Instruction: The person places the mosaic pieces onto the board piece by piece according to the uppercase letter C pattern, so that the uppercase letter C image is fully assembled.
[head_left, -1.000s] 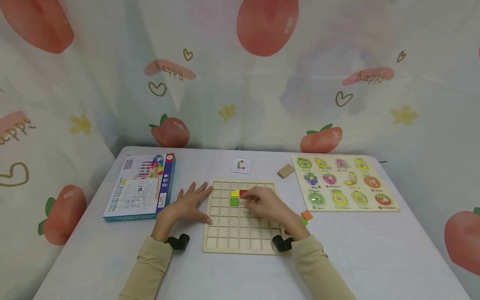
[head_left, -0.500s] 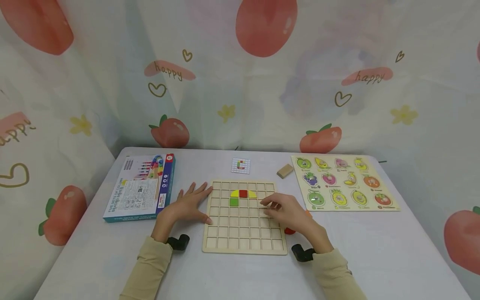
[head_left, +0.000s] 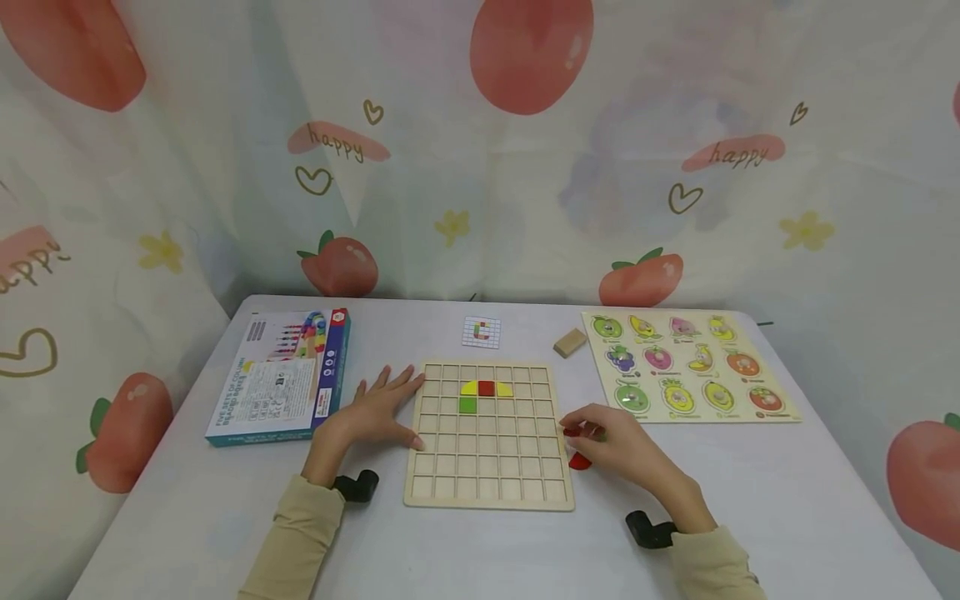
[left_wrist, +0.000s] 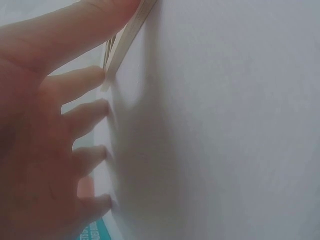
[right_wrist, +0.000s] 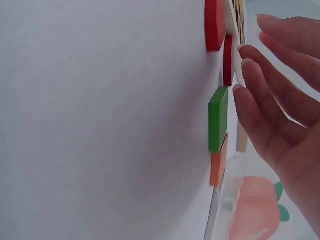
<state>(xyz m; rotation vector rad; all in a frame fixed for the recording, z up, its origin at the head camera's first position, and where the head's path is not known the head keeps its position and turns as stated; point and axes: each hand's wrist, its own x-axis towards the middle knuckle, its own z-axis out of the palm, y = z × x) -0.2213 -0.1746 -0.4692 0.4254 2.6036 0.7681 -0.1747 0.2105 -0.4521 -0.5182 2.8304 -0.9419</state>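
Left hand [head_left: 372,413] lies flat on the white desk [head_left: 225,500], fingers spread, fingertips touching the left edge of the wooden grid board [head_left: 487,483]. Right hand [head_left: 611,442] sits just off the board's right edge, fingers loosely extended over small red [right_wrist: 215,25], green [right_wrist: 218,119] and orange wooden tiles [right_wrist: 216,167]; can't tell if it's actually got hold of one. Yellow, red and green tiles [head_left: 480,393] sit in the board's upper cells.

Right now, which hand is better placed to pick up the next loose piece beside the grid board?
The right hand: it hovers over the loose red pieces by the grid board's right edge. The left hand lies flat against the opposite edge, steadying it.
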